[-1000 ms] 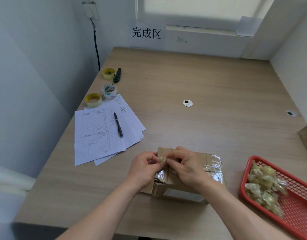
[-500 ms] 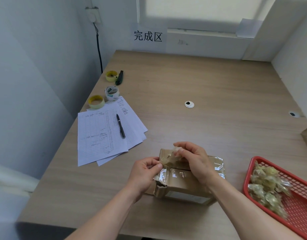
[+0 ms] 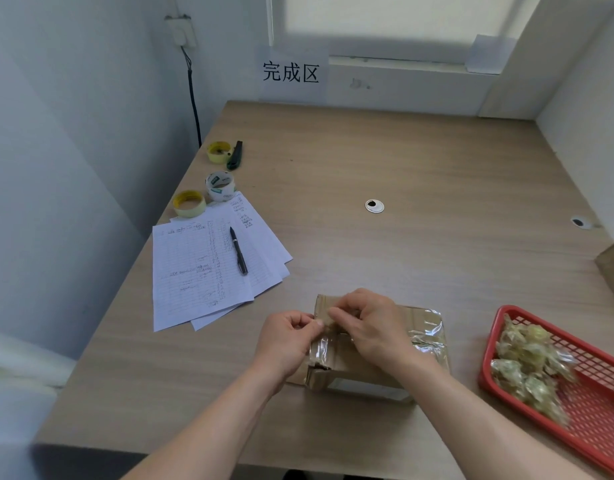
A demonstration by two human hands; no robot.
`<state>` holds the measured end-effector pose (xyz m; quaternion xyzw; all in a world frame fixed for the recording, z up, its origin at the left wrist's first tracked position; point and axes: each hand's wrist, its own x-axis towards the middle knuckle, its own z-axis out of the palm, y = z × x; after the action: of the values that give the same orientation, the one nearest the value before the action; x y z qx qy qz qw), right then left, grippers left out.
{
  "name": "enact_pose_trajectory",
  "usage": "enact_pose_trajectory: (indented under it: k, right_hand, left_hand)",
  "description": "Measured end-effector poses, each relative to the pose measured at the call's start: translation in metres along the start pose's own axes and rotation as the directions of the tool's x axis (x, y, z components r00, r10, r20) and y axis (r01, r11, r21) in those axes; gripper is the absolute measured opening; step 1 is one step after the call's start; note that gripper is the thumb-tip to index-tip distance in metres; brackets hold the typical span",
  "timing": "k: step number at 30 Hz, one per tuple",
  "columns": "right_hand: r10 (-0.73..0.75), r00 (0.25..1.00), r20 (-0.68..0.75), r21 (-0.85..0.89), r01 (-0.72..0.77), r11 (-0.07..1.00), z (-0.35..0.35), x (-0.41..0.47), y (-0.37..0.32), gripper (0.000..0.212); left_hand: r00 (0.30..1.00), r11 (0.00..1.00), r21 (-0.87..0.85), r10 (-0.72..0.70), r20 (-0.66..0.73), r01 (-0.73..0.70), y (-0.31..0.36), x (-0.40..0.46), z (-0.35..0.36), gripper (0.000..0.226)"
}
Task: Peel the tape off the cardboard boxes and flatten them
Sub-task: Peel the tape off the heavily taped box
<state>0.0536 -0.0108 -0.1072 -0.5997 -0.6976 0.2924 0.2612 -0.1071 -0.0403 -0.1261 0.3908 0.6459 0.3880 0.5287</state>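
Both hands — left hand (image 3: 287,336), right hand (image 3: 370,325) — pinching glossy crinkled tape (image 3: 321,346), squat cardboard box (image 3: 421,318), woodgrain table (image 3: 402,168)

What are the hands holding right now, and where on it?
Both the left hand and right hand pinch the tape at the left end of the cardboard box top.

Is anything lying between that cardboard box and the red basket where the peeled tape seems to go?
Nothing visible does. Bare table separates the cardboard box from the red basket. Both hands are already on the box: the left hand and right hand pinch tape at its top left corner.
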Motion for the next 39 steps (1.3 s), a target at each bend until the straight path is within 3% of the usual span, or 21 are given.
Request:
enact_pose_trajectory:
  k: [5, 9, 13, 17, 19, 21, 23, 25, 27, 29, 33, 39]
  right_hand:
    - [0.109, 0.994, -0.012, 0.061, -0.108, 0.992, 0.001, 0.007, 0.008, 0.023]
    - [0.185, 0.982, 0.03, 0.089, -0.187, 0.978, 0.0, 0.019, 0.006, 0.026]
    - [0.217, 0.971, 0.095, 0.086, -0.225, 0.97, -0.001, 0.027, 0.001, 0.023]
    - [0.221, 0.974, 0.048, 0.039, -0.223, 0.974, 0.0, 0.028, -0.003, 0.009]
    - [0.193, 0.98, 0.04, 0.06, -0.195, 0.979, -0.001, 0.024, -0.005, 0.014]
    - [0.134, 0.991, -0.023, 0.141, -0.129, 0.981, -0.001, 0.018, -0.007, 0.015]
    - [-0.02, 0.987, -0.158, 0.168, 0.047, 0.985, -0.002, 0.006, -0.007, 0.017]
    - [-0.244, 0.942, -0.232, 0.061, 0.265, 0.962, -0.003, -0.009, -0.003, 0.023]
    - [-0.372, 0.904, -0.211, -0.046, 0.371, 0.927, 0.0, -0.024, 0.001, 0.025]
    - [-0.374, 0.918, -0.134, -0.082, 0.366, 0.927, 0.005, -0.031, 0.002, 0.022]
    - [-0.217, 0.974, 0.061, -0.15, 0.224, 0.963, 0.014, -0.026, -0.004, 0.024]
    - [-0.156, 0.982, 0.103, -0.234, 0.176, 0.956, 0.023, -0.02, -0.007, 0.036]
  left_hand:
    - [0.999, 0.996, 0.079, 0.038, -0.027, -0.036, 0.005, 0.0, 0.003, 0.021]
    - [0.998, 0.998, 0.03, 0.051, 0.031, -0.052, 0.008, -0.003, -0.001, 0.011]
    - [0.99, 0.998, -0.042, 0.043, 0.137, -0.038, 0.006, -0.012, -0.012, 0.038]
    - [0.991, 0.983, 0.151, 0.096, 0.09, -0.109, -0.003, -0.018, -0.016, 0.032]
    - [0.991, 0.977, 0.17, 0.116, 0.068, -0.126, -0.008, -0.02, -0.017, 0.035]
    - [0.995, 0.989, 0.118, 0.081, 0.06, -0.087, -0.009, -0.022, -0.018, 0.037]
    - [0.998, 1.0, 0.027, 0.013, 0.057, -0.014, -0.006, -0.024, -0.02, 0.033]
    - [0.996, 0.997, -0.039, -0.06, 0.071, 0.063, -0.001, -0.023, -0.024, 0.026]
    - [0.989, 0.99, -0.064, -0.117, 0.096, 0.123, 0.002, -0.022, -0.029, 0.024]
    - [0.979, 0.984, -0.031, -0.171, 0.114, 0.176, 0.005, -0.022, -0.034, 0.024]
    - [0.956, 0.964, 0.056, -0.266, 0.127, 0.261, 0.009, -0.02, -0.043, 0.029]
    - [0.913, 0.927, 0.137, -0.369, 0.175, 0.349, 0.022, -0.019, -0.049, 0.027]
